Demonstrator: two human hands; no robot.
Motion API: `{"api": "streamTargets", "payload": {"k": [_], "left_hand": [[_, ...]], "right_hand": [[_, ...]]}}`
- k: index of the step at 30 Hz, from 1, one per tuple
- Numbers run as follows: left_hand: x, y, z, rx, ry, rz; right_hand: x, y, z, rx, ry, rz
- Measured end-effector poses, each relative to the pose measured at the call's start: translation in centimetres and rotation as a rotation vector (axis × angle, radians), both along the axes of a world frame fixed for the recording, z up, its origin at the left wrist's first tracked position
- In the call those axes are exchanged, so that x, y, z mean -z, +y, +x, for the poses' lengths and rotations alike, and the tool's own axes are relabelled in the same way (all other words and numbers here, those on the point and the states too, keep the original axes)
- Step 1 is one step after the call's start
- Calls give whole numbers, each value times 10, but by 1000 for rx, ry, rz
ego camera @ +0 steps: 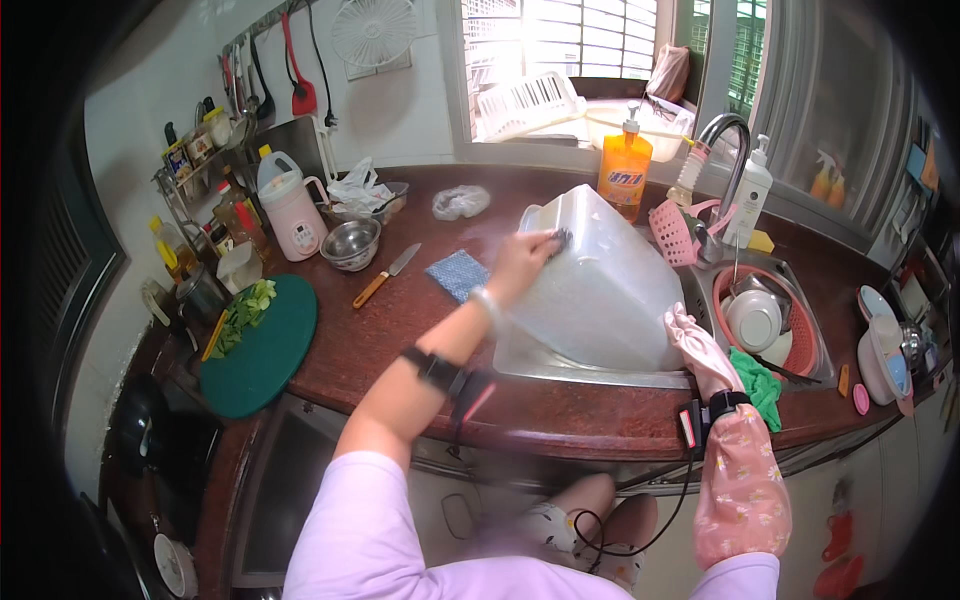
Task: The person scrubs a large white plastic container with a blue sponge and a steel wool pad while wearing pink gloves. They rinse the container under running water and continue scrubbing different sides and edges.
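A large translucent plastic tub [592,285] sits tilted over the left sink basin [525,364], its bottom and sides facing up. My left hand [529,259] presses a dark scrubbing pad [561,240] against the tub's upper left side. On the tub's lower right edge is my right hand [681,330], in a pink rubber glove with a flowered cuff; some of its fingers are hidden. Left of the tub lies a folded blue cloth [457,274]. A green cloth [754,382] hangs over the counter edge beside my right wrist.
A pink colander [806,352] with bowls occupies the right basin. The faucet [731,142] and an orange detergent bottle [624,172] stand behind the tub. Leftward lie a knife [386,277], a steel bowl [351,244] and a green cutting board [281,360] with chopped greens.
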State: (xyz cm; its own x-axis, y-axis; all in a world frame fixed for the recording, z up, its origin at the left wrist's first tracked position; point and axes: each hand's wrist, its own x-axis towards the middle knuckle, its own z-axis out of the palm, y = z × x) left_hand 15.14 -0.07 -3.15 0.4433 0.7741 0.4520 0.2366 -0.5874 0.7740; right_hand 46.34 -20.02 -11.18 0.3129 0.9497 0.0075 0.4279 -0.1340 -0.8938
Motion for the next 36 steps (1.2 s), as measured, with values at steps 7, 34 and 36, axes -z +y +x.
{"api": "streamTargets", "payload": {"k": [7,34,36], "left_hand": [[-6,26,-1,84,85,82],[39,-50,-42,12,131,476],[33,-45,-33,28,77,486]], "right_hand": [[-4,-3,1,44,-109,-41],[-22,-16,-15,-62,-85,57],[-17,-14,-10,-41,-89,28]]}}
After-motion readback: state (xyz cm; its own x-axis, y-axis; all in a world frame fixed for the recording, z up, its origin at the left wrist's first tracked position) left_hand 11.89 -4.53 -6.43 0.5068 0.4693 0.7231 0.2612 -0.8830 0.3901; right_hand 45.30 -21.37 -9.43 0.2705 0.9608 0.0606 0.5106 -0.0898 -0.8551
